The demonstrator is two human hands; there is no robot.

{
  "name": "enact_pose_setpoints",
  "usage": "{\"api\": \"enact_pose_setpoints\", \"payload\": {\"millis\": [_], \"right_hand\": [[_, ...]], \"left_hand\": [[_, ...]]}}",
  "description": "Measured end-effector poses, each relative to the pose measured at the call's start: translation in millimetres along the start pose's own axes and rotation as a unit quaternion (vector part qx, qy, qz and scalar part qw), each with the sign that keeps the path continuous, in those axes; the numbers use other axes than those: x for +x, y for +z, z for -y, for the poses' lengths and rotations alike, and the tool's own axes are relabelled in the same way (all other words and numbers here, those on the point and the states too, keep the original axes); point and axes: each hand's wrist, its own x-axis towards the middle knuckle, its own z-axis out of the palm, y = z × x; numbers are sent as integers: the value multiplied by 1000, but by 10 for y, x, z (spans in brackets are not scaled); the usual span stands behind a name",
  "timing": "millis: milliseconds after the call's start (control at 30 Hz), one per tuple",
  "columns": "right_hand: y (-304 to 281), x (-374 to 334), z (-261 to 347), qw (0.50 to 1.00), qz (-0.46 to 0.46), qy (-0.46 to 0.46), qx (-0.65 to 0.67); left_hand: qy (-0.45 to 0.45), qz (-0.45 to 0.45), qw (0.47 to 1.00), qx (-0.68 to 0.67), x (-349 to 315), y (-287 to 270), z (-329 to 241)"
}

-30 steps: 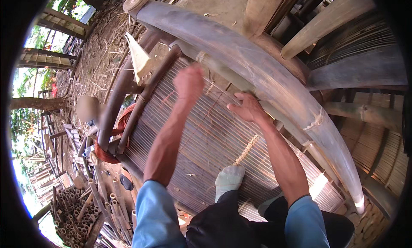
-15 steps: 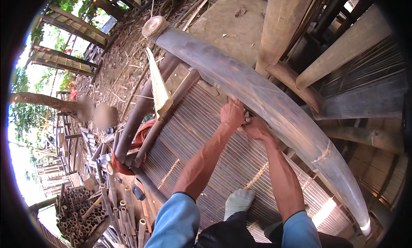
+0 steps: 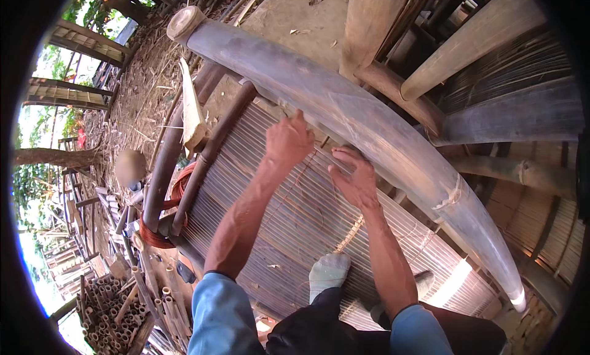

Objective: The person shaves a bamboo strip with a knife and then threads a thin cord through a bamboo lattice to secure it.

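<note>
head view. left hand and right hand both on the far end of the slatted bamboo panel, right below the thick curved bamboo pole. since half a second ago the view has tilted a little; the hands stayed at that far edge, left one now spread a bit away from the right, where before they were nearly touching. a second ago they were lower on the slats and wider apart, so the work looks to have moved up to the panel's end against the pole.

left fingers curled down onto the slats, looks like pressing or pinching a strand, can't tell if anything is actually gripped. right fingers bent, tips on the slats just beside the pole, thin light strands run from under them down the panel; grip not clear either.

sock-covered foot rests on the near end of the panel, between the two forearms, holding it down by the look of it.

edges: pole closes the far side of the panel, hands are tight against it, little room further that way. left of the panel a darker round bar runs along its edge, with an orange coil past it. open slats toward the foot give room to draw back. stack of cut bamboo tubes well left of the panel's near end.
</note>
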Motion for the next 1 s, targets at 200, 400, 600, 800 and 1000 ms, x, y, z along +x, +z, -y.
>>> {"api": "enact_pose_setpoints", "payload": {"millis": [200,400,600,800,1000], "right_hand": [[-133,-137,154,995,0,-57,86],[-223,-195,397,997,26,-65,39],[-207,-236,451,993,50,-97,55],[-205,-158,25,988,-25,21,-152],[-201,42,10,970,68,179,-148]], "left_hand": [[-193,215,722,-628,-139,-473,-91],[-19,176,759,-627,-459,-381,-264],[116,33,907,-404,-491,-50,-172],[-76,-163,896,-406,-962,-247,298],[-179,-234,676,-675,-1658,-462,1038]]}}
